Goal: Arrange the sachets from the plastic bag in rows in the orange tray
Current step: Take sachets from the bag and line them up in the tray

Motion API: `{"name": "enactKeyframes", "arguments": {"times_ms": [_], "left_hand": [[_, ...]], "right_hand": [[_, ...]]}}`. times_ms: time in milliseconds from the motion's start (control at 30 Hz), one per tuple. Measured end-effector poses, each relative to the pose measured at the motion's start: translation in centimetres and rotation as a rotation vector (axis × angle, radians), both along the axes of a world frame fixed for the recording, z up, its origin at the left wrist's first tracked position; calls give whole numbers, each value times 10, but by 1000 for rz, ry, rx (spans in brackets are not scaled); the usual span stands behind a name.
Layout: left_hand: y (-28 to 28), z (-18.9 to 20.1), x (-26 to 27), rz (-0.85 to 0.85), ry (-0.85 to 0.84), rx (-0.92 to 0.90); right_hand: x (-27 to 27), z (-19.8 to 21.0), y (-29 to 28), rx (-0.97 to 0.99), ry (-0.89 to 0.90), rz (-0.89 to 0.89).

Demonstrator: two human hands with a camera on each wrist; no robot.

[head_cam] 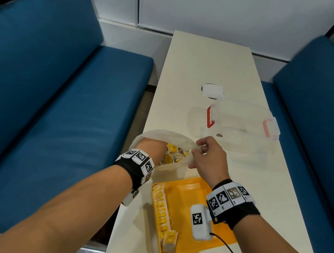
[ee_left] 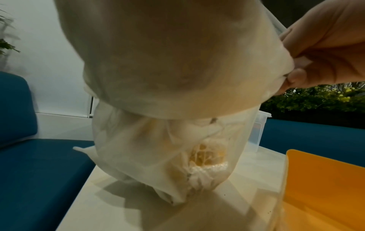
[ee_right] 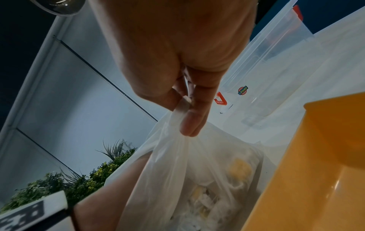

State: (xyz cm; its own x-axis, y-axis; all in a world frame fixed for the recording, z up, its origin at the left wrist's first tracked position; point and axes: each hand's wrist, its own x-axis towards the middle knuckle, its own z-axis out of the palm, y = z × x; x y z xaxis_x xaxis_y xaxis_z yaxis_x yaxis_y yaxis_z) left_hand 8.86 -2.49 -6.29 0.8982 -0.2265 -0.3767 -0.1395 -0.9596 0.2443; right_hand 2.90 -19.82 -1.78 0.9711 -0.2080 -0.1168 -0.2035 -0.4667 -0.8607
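Head view: plastic bag is sitting on the table just beyond the orange tray. A row of sachets is lining the tray's left wall. Left hand is reaching inside the bag, fingers hidden; grip unclear. Right hand is pinching the bag's rim.

Left wrist view: sachets are showing yellow through the bag's bottom.

Right wrist view: a clear container, red-latched, is lying beyond the bag.
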Motion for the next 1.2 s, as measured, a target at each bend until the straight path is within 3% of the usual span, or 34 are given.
{"name": "enactKeyframes", "arguments": {"times_ms": [300,467,567,667,833,1033,1133,1200], "left_hand": [[-1,18,-7,-77,-42,-36],[-9,46,-11,-161,-205,73],[-5,55,-10,-197,-244,12],[3,57,-7,-109,-253,-189],[20,61,-20,218,-280,-740],[34,62,-37,380,-195,-1065],[38,57,-54,436,-116,-1231],[38,51,-68,482,-36,-1340]], "right_hand": [[4,0,1,4,-15,10],[9,-1,-1,3,-17,-4],[15,-1,-6,-12,-42,-28],[22,-1,-12,-3,-51,-71],[30,-5,-23,-17,-64,-147],[23,-5,-29,-103,55,-77],[7,6,-33,-259,-67,-34],[-8,18,-31,-254,-174,-13]]}}
